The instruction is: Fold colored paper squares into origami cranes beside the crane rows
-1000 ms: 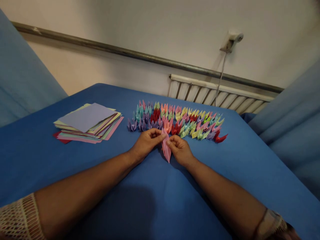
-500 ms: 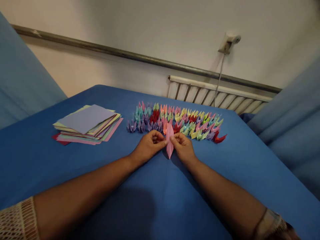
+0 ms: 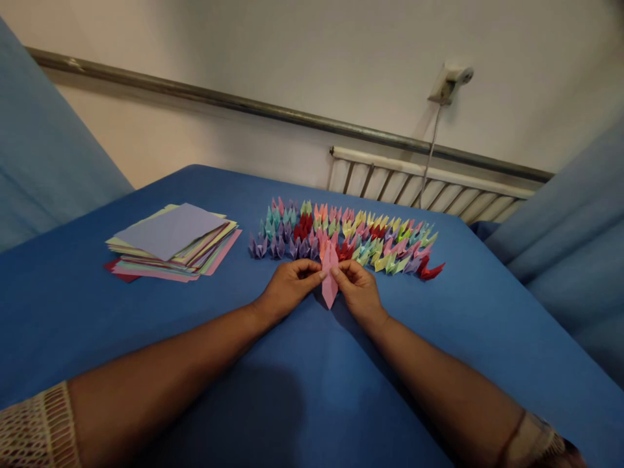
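Observation:
A pink folded origami paper (image 3: 330, 289), long and pointed at its near end, is held upright between both hands just above the blue-covered table. My left hand (image 3: 291, 286) pinches its left edge between thumb and fingers. On the opposite edge, my right hand (image 3: 359, 289) has the same kind of pinch, thumb on the near face. Right behind the paper stand rows of small origami cranes (image 3: 375, 253) in purple, red, pink, yellow, green and blue. The far tip of the pink paper overlaps them in view.
To the left lies a stack of coloured paper sheets (image 3: 170, 231), a lilac one on top. Blue cloth covers the table (image 3: 234, 403). Behind it are a radiator (image 3: 414, 182), a metal pipe (image 3: 244, 104) and a wall socket with a cord (image 3: 446, 84). Blue curtains (image 3: 575, 240) hang at both sides.
The pink paper has shifted in the fingers: its lower part now looks broader and flatter, with a split at the upper end. Both hands stay nearly in place. The view has moved slightly.

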### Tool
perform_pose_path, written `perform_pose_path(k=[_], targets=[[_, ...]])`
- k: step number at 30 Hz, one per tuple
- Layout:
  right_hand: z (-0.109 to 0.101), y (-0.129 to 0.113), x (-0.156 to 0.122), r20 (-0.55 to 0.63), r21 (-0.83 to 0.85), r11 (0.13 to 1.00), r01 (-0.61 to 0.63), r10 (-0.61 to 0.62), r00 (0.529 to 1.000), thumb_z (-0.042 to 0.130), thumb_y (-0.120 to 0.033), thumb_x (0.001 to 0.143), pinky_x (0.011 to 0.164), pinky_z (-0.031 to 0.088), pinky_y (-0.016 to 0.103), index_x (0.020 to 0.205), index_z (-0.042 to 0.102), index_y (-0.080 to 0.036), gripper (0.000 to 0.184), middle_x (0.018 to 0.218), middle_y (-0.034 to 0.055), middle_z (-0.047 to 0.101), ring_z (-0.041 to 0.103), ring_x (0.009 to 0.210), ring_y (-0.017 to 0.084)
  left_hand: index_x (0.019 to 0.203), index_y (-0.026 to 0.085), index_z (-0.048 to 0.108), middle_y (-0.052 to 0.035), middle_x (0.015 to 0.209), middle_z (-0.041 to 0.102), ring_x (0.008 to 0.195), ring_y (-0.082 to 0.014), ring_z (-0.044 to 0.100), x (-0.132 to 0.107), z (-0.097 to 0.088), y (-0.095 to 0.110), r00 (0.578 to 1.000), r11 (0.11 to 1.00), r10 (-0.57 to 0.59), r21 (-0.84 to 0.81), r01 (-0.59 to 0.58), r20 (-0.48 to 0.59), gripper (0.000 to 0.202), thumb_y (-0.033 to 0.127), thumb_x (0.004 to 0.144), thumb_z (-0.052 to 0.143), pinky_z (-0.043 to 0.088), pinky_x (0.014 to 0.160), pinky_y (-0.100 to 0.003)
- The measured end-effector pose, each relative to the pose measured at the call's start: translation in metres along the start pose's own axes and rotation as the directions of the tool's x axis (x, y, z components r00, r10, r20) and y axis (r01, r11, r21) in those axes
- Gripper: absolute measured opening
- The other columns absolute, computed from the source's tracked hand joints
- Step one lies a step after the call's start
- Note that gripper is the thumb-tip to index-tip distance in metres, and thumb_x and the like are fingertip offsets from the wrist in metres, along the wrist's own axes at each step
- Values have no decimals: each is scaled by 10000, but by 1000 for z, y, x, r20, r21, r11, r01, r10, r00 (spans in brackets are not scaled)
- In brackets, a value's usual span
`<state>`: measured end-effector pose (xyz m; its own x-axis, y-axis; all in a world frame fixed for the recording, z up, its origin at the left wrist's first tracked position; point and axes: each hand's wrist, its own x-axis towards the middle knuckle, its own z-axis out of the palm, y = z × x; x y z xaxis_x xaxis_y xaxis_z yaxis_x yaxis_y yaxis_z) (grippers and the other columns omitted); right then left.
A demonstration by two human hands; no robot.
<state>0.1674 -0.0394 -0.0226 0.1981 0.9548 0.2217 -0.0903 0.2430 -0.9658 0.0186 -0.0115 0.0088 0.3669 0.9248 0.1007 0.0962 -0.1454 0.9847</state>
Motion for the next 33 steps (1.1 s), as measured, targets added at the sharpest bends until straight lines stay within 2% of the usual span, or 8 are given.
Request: perform_pose_path(k=[6,12,19,24,30,33], targets=[[1,2,-1,-31,-15,999,35,-36,999,700,-414,755,599,409,240,740,602,-196,240,660,-37,569,496,611,112,745,166,580,28,698,608,653,-115,579,-2,2,2,998,996,-45,-83,41,-42,243,330,667,741,472,652,-243],[1,3,-2,-16,-38,999,22,-22,1000,697,-421,756,582,398,247,742,616,-199,237,643,-37,567,485,586,113,705,156,631,17,681,599,632,-113,537,-2,1,2,1000,1000,11,12,-11,-3,211,356,718,697,430,622,-238],[-1,-3,0,7,-55,998,0,1,1000,709,-435,738,555,357,241,666,605,-182,283,598,-49,514,433,561,99,722,154,636,33,673,579,631,-100,518,-1,1,2,999,999,-3,-54,1,-34,219,362,732,703,408,600,-220],[-1,-1,1,14,-12,998,-57,57,998,709,-464,733,537,339,235,652,587,-180,319,569,-57,498,415,540,90,724,158,613,36,675,594,624,-96,544,0,1,-1,995,995,-43,-95,34,-91,215,325,685,742,438,614,-223],[5,-3,-1,101,110,985,-133,123,987,786,-477,639,557,418,240,705,609,-187,347,632,-30,602,501,571,103,763,158,590,31,697,604,648,-102,570,1,1,-1,989,991,-48,-134,29,-142,252,273,630,771,455,644,-232],[6,-4,-2,114,101,982,-161,149,982,790,-507,624,520,404,237,675,600,-185,377,571,-44,575,472,512,91,839,157,627,10,739,627,691,-122,586,0,1,2,992,990,-49,-134,34,-117,263,286,647,753,471,684,-257]])
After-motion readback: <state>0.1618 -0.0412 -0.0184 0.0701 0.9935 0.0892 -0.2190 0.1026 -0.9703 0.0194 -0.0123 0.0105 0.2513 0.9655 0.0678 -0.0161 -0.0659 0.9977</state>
